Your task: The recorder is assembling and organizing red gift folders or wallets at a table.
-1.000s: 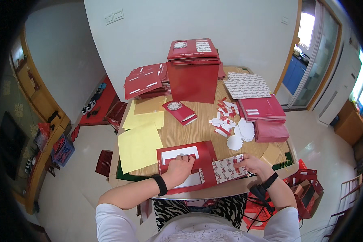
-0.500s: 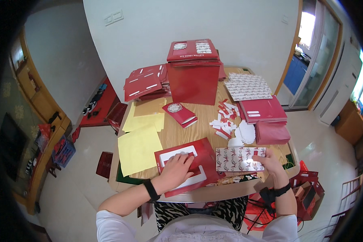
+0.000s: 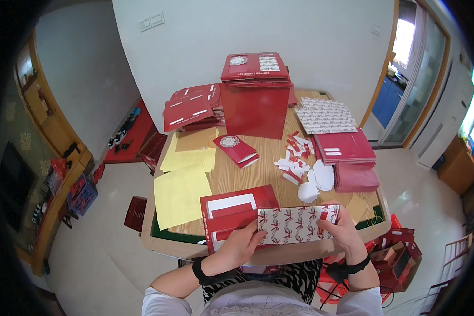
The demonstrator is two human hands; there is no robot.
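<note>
On the wood-topped table (image 3: 229, 180), a red folder with white windows (image 3: 233, 222) lies near the front edge, and the flat patterned wallet (image 3: 292, 225) is held up partly over its right side — left hand (image 3: 238, 248) pinching one end, right hand (image 3: 345, 230) closed on the other, thumb on top. The step in hand looks like handling the wallet two-handed — the next move probably calls for even, light pinches so it stays unbent.

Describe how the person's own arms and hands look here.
Left hand and right hand are both bare, without gloves. A black band circles each wrist, with a bulkier dark piece by the right one. White sleeves end near the elbows.
</note>
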